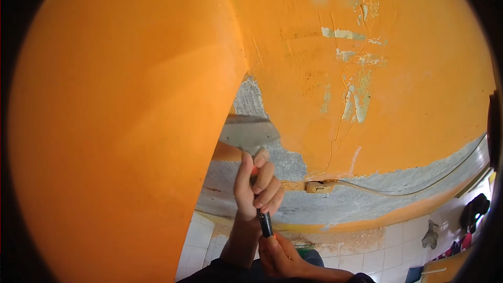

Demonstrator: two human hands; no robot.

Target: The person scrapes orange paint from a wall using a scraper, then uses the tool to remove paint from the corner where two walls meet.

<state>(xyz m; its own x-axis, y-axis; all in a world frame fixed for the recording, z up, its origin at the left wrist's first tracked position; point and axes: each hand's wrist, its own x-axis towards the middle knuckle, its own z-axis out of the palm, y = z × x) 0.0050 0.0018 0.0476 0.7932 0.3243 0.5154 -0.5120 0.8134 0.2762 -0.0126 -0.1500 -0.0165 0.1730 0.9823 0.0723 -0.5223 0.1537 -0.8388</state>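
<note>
Left hand (pixel 245 198) curls its fingers around the handle (pixel 266 224) of a wide scraper (pixel 249 134), right hand (pixel 280 258) grips its near end, and the blade, over a grey patch (pixel 291 161), could gouge the orange paint (pixel 314 141) on the right if it tilts.

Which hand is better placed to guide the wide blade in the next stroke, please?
Probably the left hand: its fingers curl around the tool, close to the blade. The right hand holds the handle's lower end, farther away.
</note>
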